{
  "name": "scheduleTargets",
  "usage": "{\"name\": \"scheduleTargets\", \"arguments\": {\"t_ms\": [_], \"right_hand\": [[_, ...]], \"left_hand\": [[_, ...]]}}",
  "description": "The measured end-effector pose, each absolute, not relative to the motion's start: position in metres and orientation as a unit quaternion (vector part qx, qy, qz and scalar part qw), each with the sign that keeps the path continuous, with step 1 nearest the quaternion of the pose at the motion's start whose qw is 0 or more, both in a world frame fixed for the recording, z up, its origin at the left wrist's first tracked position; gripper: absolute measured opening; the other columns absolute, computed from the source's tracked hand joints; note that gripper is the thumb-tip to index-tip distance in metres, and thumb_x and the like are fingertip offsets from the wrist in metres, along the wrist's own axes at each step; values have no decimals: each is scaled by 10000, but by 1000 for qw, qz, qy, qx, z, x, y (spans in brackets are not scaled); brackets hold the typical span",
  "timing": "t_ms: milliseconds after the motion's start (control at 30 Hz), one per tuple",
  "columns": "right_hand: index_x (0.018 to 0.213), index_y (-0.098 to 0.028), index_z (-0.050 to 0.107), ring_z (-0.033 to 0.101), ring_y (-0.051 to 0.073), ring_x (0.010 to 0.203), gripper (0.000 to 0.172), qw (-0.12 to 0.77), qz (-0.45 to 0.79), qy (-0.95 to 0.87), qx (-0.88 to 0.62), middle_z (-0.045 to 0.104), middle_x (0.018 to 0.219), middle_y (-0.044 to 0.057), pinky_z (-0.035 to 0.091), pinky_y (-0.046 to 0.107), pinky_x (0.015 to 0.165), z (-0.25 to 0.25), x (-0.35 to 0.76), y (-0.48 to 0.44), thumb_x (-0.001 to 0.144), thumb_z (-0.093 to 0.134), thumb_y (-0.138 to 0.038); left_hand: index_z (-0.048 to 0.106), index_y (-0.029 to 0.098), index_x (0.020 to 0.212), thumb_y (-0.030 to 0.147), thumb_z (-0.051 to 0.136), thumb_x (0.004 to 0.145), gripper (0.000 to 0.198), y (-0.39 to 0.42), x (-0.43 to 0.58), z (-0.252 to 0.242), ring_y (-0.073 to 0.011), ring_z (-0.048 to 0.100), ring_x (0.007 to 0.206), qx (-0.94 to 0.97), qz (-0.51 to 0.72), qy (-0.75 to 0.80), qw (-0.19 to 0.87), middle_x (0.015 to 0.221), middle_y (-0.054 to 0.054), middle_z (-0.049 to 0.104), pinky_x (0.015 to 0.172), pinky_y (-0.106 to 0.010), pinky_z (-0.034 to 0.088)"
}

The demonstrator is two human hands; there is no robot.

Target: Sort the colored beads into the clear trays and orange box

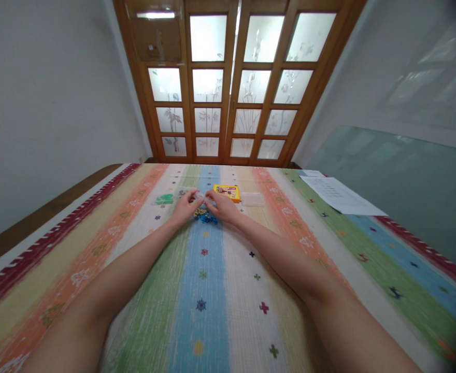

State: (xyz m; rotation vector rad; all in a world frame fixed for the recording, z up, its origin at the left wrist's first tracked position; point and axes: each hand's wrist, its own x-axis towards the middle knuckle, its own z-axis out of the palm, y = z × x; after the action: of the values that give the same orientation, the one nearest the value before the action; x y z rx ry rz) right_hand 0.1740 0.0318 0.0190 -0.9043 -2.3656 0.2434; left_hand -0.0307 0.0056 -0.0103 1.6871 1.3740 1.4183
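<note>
A small clear plastic item (199, 196), perhaps a bag or sleeve, is between the two hands, just left of the yellow box (228, 193). The left hand (185, 208) and right hand (224, 206) each appear to pinch it with thumb and fingers, though its exact hold is too small to tell. If that pinch slackened or the plastic tipped, anything inside could spill; a dropped wrist could also scatter the loose blue and yellow pieces (207, 217), which lie nearer the person than the box, just under the hands. The item looks thin, see-through and pale, with a faint shine; its contents, if any, cannot be made out. Farther left of the box lies a clear packet with green pieces (165, 199); just right of it sits a whitish tray (253, 199), and well off to its right, printed sheets (339, 195) on the striped tablecloth (247, 321).
</note>
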Motion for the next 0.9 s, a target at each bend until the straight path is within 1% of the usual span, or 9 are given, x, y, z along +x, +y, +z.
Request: {"name": "scheduleTargets", "arguments": {"t_ms": [100, 200, 333, 500, 600, 667, 733, 800, 900], "right_hand": [[1350, -201, 582, 688, 237, 1119, 337, 261, 48, -897, -354, 743, 1211, 119, 487, 315, 920, 16, 176, 27, 1069, 470, -347], [1376, -188, 583, 691, 244, 1143, 354, 237, 21, -899, -367, 746, 1216, 133, 499, 321, 940, 12, 177, 25, 1061, 465, -297], [1363, -170, 589, 704, 243, 1120, 342, 233, 6, -896, -377, 747, 1205, 141, 507, 317, 941, 6, 175, 23, 1055, 465, -253], [1356, -153, 579, 702, 244, 1112, 336, 253, 9, -890, -378, 736, 1223, 159, 511, 322, 937, 3, 175, 19, 1072, 428, -249], [1359, -153, 576, 696, 251, 1121, 349, 274, 12, -873, -405, 726, 1257, 163, 512, 334, 937, 6, 178, 20, 1073, 396, -240], [1367, -163, 572, 693, 252, 1125, 364, 293, 13, -859, -419, 723, 1270, 152, 512, 339, 941, 10, 181, 22, 1076, 367, -243], [1369, -167, 571, 688, 254, 1139, 379, 312, 14, -851, -421, 719, 1284, 143, 512, 344, 950, 14, 185, 24, 1085, 341, -268], [1370, -163, 570, 677, 259, 1164, 393, 326, 13, -847, -420, 708, 1307, 144, 511, 351, 963, 17, 189, 25, 1089, 324, -287], [1386, -163, 558, 661, 268, 1192, 398, 327, 8, -847, -419, 685, 1350, 152, 505, 360, 981, 19, 193, 27, 1073, 340, -278]], "left_hand": [[653, 187, 1206, 479, 771, 819, 498, -2, -23, -5, -220, 704, 927, 624, 509, 547, 230, 1050, -89, 743, 876, -351, 546], [656, 195, 1113, 500, 768, 823, 436, -9, -16, 0, -219, 709, 858, 625, 485, 575, 210, 969, -74, 750, 809, -336, 537], [653, 199, 1078, 528, 754, 831, 423, -14, -12, 4, -223, 708, 830, 626, 461, 602, 182, 940, -66, 753, 770, -330, 528], [662, 197, 1074, 536, 745, 834, 423, -13, -12, 2, -226, 706, 838, 627, 461, 601, 183, 947, -71, 747, 779, -340, 539], [663, 191, 1138, 488, 754, 833, 435, -12, -12, 0, -228, 711, 872, 640, 468, 579, 191, 968, -75, 746, 833, -363, 557], [653, 183, 1219, 447, 763, 825, 487, -11, -11, -1, -228, 712, 913, 652, 478, 554, 199, 1018, -85, 748, 889, -379, 563], [619, 177, 1320, 401, 755, 823, 561, -10, -11, -2, -223, 712, 953, 661, 494, 517, 229, 1115, -103, 744, 922, -387, 569], [569, 181, 1411, 329, 724, 820, 629, -9, -11, -1, -214, 712, 971, 663, 509, 478, 269, 1229, -118, 720, 915, -384, 583], [547, 195, 1468, 203, 665, 781, 698, -10, -14, 3, -212, 708, 1012, 670, 510, 457, 287, 1349, -123, 679, 940, -388, 585]]}}
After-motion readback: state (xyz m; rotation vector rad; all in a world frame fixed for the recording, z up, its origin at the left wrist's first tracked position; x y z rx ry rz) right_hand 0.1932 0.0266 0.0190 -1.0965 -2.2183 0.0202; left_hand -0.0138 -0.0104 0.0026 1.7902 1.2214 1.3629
